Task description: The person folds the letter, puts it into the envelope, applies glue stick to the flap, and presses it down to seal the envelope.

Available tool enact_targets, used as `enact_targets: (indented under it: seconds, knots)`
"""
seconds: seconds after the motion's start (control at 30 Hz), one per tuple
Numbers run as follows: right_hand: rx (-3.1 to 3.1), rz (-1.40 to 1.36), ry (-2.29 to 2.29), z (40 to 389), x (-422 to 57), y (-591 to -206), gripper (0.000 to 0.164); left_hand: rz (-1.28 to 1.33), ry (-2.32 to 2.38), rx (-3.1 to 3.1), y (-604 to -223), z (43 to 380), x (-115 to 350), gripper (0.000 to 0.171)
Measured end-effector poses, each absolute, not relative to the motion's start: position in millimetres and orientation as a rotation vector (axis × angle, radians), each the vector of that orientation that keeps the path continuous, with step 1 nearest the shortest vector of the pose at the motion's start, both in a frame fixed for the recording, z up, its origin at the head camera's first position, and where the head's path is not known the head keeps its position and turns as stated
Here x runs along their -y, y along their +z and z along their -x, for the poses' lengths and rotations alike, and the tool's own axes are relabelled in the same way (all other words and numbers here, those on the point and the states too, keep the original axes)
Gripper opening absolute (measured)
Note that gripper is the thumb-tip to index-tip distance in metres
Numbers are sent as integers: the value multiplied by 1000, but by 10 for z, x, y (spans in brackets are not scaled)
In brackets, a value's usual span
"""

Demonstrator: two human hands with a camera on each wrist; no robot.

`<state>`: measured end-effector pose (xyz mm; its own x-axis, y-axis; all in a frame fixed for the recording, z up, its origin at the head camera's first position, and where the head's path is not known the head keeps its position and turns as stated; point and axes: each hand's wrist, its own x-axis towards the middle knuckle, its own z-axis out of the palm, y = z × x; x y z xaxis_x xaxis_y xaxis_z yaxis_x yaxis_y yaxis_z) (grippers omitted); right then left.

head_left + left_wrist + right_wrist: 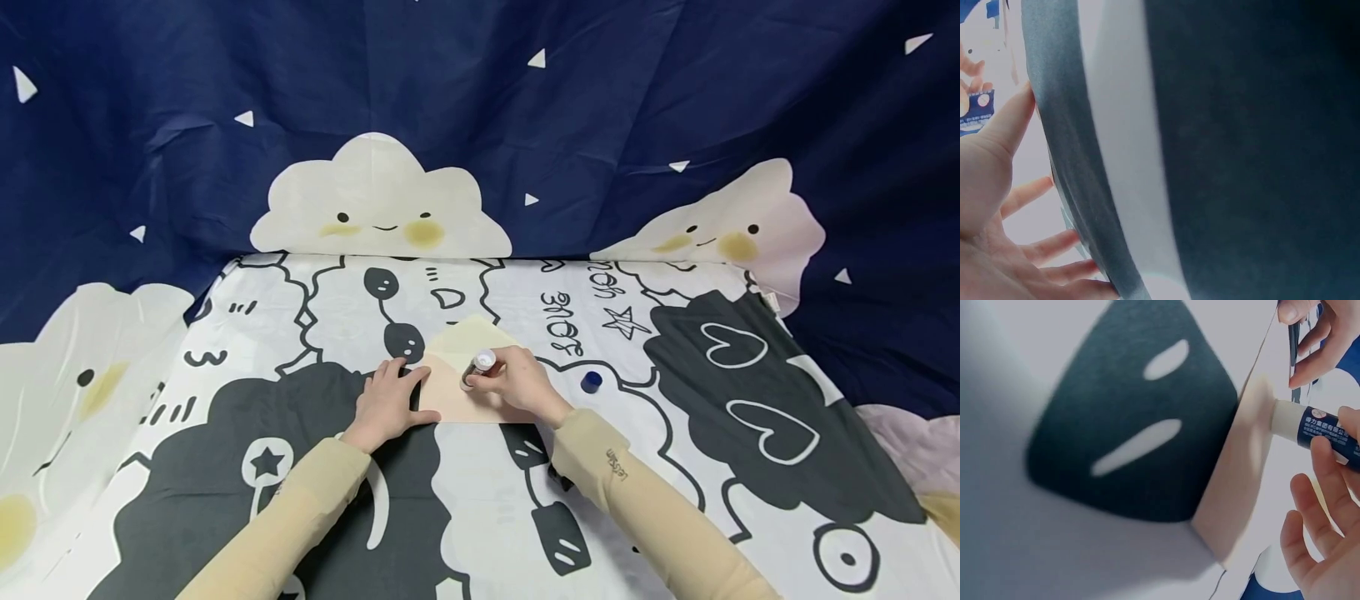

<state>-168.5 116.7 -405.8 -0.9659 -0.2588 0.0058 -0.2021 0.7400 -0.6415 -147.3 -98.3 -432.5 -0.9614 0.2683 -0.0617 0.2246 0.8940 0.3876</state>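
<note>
A pale peach paper envelope lies with its yellowish pointed flap unfolded away from the person. My right hand grips a glue stick, dark blue label and white base, tilted over the envelope. The right wrist view shows the cream end of the glue stick right at the paper, with thumb and fingers around its labelled part. My left hand rests at the envelope's left edge, fingers spread and thumb on the lower left corner. In the left wrist view, cloth hides much of the work.
A dark blue cap stands on the cloth to the right of the right hand. The black and white printed cloth covers the work surface. Behind it hangs a navy curtain with cloud shapes.
</note>
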Motion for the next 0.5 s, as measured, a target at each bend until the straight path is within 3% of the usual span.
enact_targets:
  seconds: [0.3,0.5]
  knots:
    - [-2867,220,-1107,1653,-1359,-4074,15,-380,590,-2944,-4310,1466,989,72]
    - [-2869,324,-1159,1661,-1359,-4105,15,-367,586,-2939,-4306,1464,994,72]
